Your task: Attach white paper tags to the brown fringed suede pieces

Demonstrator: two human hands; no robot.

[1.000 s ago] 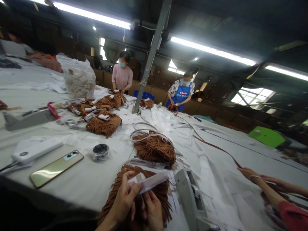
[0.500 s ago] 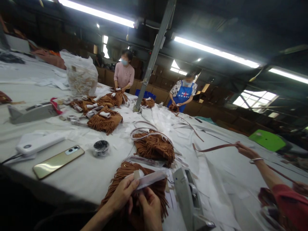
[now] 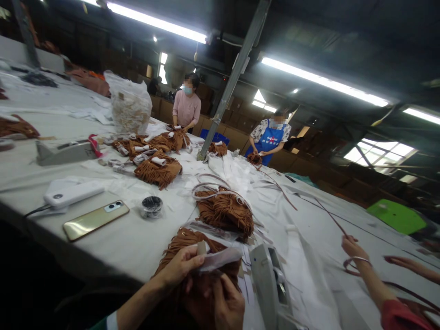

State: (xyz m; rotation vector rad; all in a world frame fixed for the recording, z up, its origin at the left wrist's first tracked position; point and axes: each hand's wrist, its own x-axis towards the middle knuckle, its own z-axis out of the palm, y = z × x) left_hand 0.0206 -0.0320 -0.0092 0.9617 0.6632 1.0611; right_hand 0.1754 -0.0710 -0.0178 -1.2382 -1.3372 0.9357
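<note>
A brown suede bag with fringes (image 3: 185, 243) lies at the table's front edge, under both my hands. My left hand (image 3: 182, 270) is closed, thumb on top, on a strip of translucent white wrapping (image 3: 222, 257) above the bag. A small pale block-like piece (image 3: 202, 248) sticks up at its fingertips. Just below the strip, my right hand (image 3: 229, 302) has its fingers bent together in a pinch at the bag. What lies between them is hidden. Immediately right of the bag stands a grey tape dispenser (image 3: 270, 279).
Another fringed bag (image 3: 225, 213) with a looped strap lies ahead. On the left are a gold phone (image 3: 96, 221), a black tape roll (image 3: 151, 206), a white device (image 3: 74, 194) and a second dispenser (image 3: 68, 153). At right, a co-worker's hand (image 3: 354, 247) holds a brown strap. A post (image 3: 233, 80) rises mid-table.
The view has swung slightly left. My right hand has drawn down and away from the strip, while my left keeps its hold. The co-worker at right has lifted the strap's end.
</note>
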